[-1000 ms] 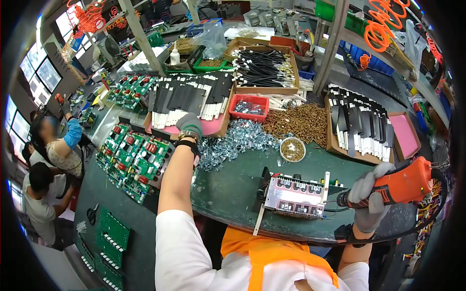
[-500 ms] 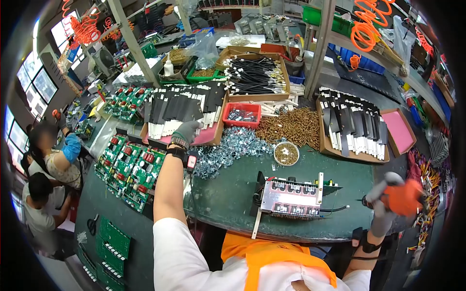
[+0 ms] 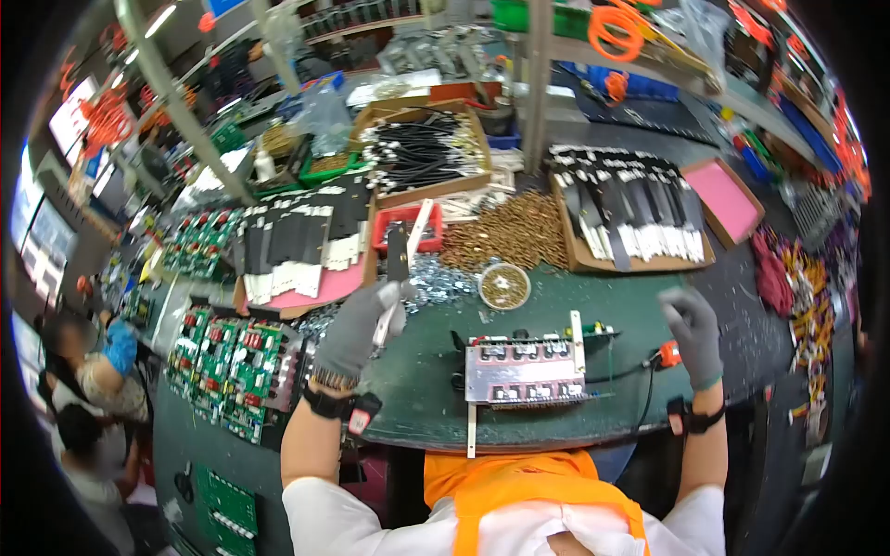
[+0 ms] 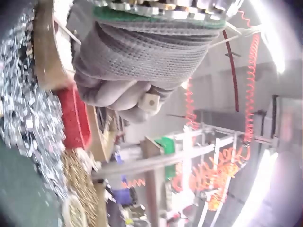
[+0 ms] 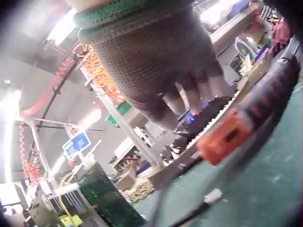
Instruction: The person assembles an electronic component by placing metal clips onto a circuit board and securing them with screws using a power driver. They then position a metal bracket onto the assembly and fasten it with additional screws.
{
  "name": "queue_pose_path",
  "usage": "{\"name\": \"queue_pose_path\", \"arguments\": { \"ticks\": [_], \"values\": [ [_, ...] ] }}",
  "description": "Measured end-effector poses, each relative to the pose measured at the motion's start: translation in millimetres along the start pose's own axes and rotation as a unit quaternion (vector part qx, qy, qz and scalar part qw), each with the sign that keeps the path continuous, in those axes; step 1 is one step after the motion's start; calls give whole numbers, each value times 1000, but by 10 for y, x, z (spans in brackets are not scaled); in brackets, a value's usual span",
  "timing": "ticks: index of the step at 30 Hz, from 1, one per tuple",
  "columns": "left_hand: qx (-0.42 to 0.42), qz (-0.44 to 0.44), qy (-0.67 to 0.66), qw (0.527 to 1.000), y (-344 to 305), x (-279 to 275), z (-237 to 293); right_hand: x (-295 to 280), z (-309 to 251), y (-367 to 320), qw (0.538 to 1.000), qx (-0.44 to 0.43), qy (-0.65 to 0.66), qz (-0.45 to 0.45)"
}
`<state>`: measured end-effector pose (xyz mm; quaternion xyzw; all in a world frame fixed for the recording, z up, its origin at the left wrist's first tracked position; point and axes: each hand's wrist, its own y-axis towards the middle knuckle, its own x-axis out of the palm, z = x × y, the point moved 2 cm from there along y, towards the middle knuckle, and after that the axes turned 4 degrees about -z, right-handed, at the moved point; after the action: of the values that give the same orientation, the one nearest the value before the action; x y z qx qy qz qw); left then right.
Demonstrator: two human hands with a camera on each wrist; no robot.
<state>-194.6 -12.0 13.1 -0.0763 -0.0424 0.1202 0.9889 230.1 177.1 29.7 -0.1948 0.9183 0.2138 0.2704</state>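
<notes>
My gloved left hand point(image 3: 360, 332) grips a white strip point(image 3: 422, 222) with a black sheet piece beside it, raised over the pile of metal clips. In the left wrist view the strip's square end with a hole point(image 4: 150, 102) pokes out between curled fingers. The gloved right hand point(image 3: 693, 335) hangs above the bench with loosely bent fingers, holding nothing. Below it lies an orange and black power screwdriver point(image 5: 225, 142), with its cable. Between the hands sits a circuit assembly with a silver metal plate point(image 3: 519, 373); one white strip point(image 3: 577, 341) stands across its right part.
Cartons of black and white strips point(image 3: 630, 208) stand at the back right and left. A round tub of small screws point(image 3: 504, 286) sits before a heap of brass-coloured parts point(image 3: 510, 236). A red bin point(image 3: 428, 243) is behind the clips. Green circuit boards point(image 3: 232, 366) lie at left.
The left hand has come back from the left carton with a strip and black piece. The right hand has let go of the screwdriver, which now lies on the bench. The head view has turned right.
</notes>
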Motion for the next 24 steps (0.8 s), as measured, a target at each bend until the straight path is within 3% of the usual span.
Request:
{"name": "queue_pose_path", "arguments": {
  "ticks": [3,5,6,9,12,14,17,20,24],
  "values": [
    [-29,-62,68,995,-183,501,135,209,-737,204,988,-150,20,-25],
    [-93,-137,55,985,-267,727,79,332,-1077,330,958,-259,5,-120],
    [-85,-144,73,983,-311,814,45,434,-1181,422,937,-319,8,-144],
    [-124,-205,103,966,-395,1000,43,750,-1158,651,907,-375,-41,-187],
    [-116,-218,109,963,-426,1022,-46,880,-975,739,892,-369,-44,-256],
    [-103,-229,108,962,-432,1040,-65,907,-922,723,876,-293,-26,-382],
    [-128,-226,38,965,-439,1051,-107,866,-954,692,882,-221,-10,-417],
    [-138,-230,16,963,-435,1052,-131,785,-983,637,887,-277,-8,-370],
    [-123,-222,15,967,-460,1094,-99,732,-937,585,886,-271,10,-377]
  ]
}}
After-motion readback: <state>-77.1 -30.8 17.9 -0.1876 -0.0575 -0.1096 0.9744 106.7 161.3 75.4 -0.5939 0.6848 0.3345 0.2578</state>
